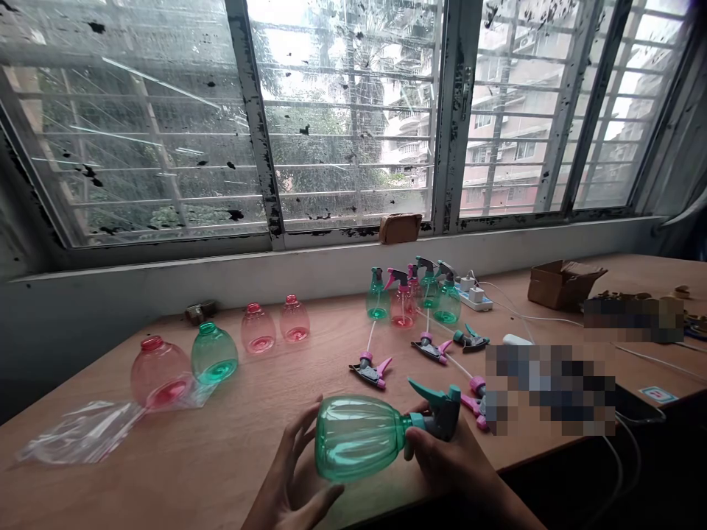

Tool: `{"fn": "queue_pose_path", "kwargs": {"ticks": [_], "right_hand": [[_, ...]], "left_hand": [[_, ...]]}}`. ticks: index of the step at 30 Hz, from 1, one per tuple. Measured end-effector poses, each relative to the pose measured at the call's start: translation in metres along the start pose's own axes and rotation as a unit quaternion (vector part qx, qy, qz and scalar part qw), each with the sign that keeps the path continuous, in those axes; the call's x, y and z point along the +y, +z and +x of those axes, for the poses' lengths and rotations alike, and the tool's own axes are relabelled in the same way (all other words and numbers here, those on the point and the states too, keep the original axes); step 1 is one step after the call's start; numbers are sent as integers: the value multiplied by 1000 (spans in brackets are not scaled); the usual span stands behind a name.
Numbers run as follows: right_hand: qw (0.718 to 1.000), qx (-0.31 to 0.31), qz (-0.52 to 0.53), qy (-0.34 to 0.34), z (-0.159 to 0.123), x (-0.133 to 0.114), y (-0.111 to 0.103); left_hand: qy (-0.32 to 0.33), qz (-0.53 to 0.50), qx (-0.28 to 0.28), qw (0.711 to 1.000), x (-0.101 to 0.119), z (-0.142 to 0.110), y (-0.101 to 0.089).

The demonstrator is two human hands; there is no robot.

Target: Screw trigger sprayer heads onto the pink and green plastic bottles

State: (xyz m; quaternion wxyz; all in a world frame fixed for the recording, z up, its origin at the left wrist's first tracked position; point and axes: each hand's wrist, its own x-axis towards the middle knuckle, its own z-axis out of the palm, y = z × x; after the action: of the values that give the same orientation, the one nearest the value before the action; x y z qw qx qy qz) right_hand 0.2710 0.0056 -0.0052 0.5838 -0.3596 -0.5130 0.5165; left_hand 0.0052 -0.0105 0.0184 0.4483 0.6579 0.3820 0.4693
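A green clear spray bottle [359,438] lies sideways in the air between my hands, its base to the left. My left hand [292,471] is curved around the base, fingers behind it and thumb along its lower edge. At the neck, my right hand [436,449] grips the collar of the grey and teal trigger head [442,412], which is seated on the bottle. Beyond my hands lie loose trigger heads with dip tubes: a grey and pink one [371,370], another pink one [432,347], a teal one [471,338] and one at the right [478,402].
Headless bottles stand on the left, including a large pink bottle [160,375] and a green bottle [214,355]. A plastic bag [82,438] lies before them. Several assembled spray bottles [403,305] stand at the back, near a power strip [475,298] and a cardboard box [560,287].
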Motion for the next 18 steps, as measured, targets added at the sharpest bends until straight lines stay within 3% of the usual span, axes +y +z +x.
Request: {"fn": "queue_pose_path", "kwargs": {"ticks": [7,13,18], "right_hand": [[999,-36,-7,12,2,2,-2],[1000,-7,-1,11,1,1,0],[1000,-1,1,4,-1,-4,2]], "left_hand": [[-63,-70,2,996,6,0,1],[36,44,33,998,11,-4,3],[-31,-41,3,999,7,-3,2]]}}
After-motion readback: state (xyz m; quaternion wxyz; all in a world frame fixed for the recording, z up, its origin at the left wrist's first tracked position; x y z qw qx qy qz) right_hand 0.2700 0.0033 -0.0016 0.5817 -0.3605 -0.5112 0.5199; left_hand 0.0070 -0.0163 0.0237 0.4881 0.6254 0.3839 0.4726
